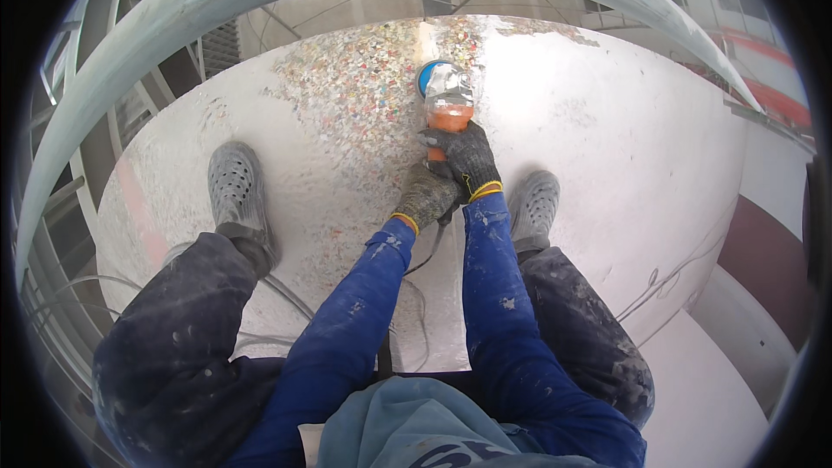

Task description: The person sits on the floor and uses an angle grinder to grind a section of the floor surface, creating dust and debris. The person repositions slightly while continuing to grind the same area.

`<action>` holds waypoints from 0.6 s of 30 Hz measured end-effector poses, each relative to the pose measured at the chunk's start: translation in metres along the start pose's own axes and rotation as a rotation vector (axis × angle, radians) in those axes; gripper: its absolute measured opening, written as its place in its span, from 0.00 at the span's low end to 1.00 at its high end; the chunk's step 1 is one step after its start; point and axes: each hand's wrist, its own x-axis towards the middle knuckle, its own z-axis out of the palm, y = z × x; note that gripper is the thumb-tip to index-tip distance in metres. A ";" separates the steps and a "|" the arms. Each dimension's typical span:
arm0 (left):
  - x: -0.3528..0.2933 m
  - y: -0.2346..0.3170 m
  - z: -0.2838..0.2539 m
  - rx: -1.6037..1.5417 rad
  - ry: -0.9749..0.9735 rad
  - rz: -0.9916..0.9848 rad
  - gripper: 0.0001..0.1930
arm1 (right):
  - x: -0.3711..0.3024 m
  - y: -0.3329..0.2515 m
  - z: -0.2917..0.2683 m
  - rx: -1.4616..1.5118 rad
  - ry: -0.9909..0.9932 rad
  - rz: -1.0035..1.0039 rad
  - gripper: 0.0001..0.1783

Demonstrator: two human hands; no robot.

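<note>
Teal cloth [416, 407] nearest, bottom centre. Orange sander [451, 113] upper centre of frame, blue disc [424, 79] at the speckled patch [347, 91] of white surface [607, 165]. Right hand [470, 160] grips its body, left hand [427, 192] its rear, fingers closed.

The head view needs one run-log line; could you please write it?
gloved right hand: grips orange-grey power tool; gloved left hand: grips tool's rear; round blue pad: at multicoloured speckled patch; curved white surface: underfoot

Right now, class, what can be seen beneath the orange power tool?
Left of the orange power tool and its blue disc, a multicoloured speckled surface shows. The patch directly beneath the tool is covered, so its condition cannot be told.
</note>
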 end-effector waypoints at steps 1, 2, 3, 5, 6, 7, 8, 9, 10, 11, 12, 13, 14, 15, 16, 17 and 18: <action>0.001 -0.001 0.000 0.031 -0.040 0.007 0.14 | 0.004 0.006 0.000 -0.078 0.000 -0.071 0.31; 0.003 -0.001 0.000 0.032 -0.051 0.024 0.14 | 0.007 0.011 0.001 -0.131 -0.006 -0.173 0.31; 0.007 0.001 0.000 0.051 -0.064 0.017 0.14 | 0.009 0.014 0.000 -0.145 0.003 -0.144 0.32; 0.011 0.002 0.001 0.059 -0.065 0.020 0.13 | 0.011 0.011 -0.003 -0.199 -0.001 -0.296 0.33; 0.013 0.003 0.002 0.047 -0.051 0.031 0.13 | 0.010 0.005 -0.005 -0.152 0.011 -0.247 0.33; 0.015 0.003 0.003 0.032 -0.046 0.044 0.12 | 0.009 -0.002 -0.008 -0.104 0.024 -0.200 0.34; 0.017 0.004 0.003 0.033 -0.015 0.039 0.12 | 0.008 -0.010 -0.009 -0.001 0.043 -0.092 0.34; 0.020 0.006 0.001 0.033 0.007 0.031 0.12 | 0.006 -0.018 -0.007 0.141 0.031 -0.029 0.34; 0.022 0.007 -0.001 0.038 0.021 -0.008 0.12 | 0.006 -0.026 -0.003 0.087 0.064 0.002 0.34; 0.023 0.009 -0.004 0.033 0.007 0.021 0.12 | 0.009 -0.034 0.000 0.073 0.069 -0.014 0.33; 0.024 0.011 -0.008 0.034 -0.016 0.018 0.12 | 0.010 -0.040 0.002 0.069 0.080 0.007 0.32; 0.024 0.014 -0.011 0.030 -0.030 0.020 0.12 | 0.011 -0.044 0.005 0.014 0.102 -0.020 0.32; 0.022 0.016 -0.013 0.004 -0.036 0.009 0.12 | 0.012 -0.046 0.007 -0.034 0.130 -0.011 0.32; 0.019 0.019 -0.014 -0.027 -0.031 0.003 0.13 | 0.013 -0.047 0.008 -0.068 0.160 0.010 0.32; 0.017 0.021 -0.016 -0.063 -0.026 -0.013 0.13 | 0.012 -0.047 0.007 0.004 0.120 0.002 0.32; 0.014 0.024 -0.017 -0.001 -0.041 0.020 0.13 | 0.011 -0.045 0.005 0.089 0.079 0.008 0.32; 0.011 0.025 -0.015 0.059 -0.057 0.041 0.12 | 0.009 -0.044 0.003 0.179 0.047 0.053 0.33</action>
